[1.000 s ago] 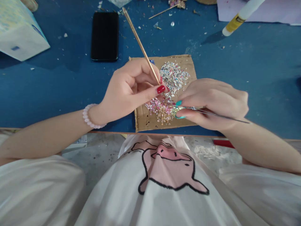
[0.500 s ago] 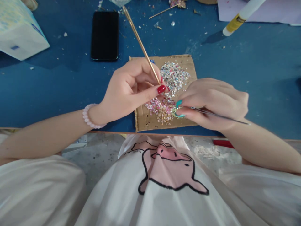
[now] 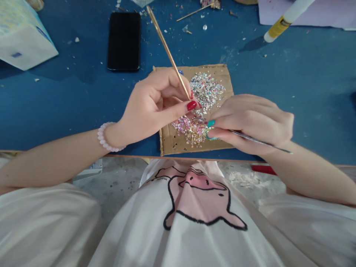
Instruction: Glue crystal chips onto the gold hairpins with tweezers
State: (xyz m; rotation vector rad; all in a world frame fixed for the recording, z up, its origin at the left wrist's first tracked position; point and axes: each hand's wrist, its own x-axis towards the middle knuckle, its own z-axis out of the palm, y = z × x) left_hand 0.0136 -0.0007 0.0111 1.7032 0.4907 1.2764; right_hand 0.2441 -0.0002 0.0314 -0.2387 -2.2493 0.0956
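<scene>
My left hand pinches a slim gold-coloured hair stick between thumb and fingertips, its long end slanting up and away. The stick's lower end meets a small shiny piece, partly hidden by the fingers. From the right, my right hand closes on a thin metal pick, whose rear end sticks out towards the wrist. Its tip is hidden by the fingers, close to the shiny piece. Under both hands lies a cardboard sheet with silvery rhinestones and pink and gold ones in heaps.
A black phone lies beyond my left hand. At the far left stands a tissue box. A glue tube, lilac paper, another decorated stick and scattered bits lie at the back of the blue table.
My right hand has shifted slightly, and the pick's rear end has swung a little down and to the left. My left hand and the hair stick hold almost still.
</scene>
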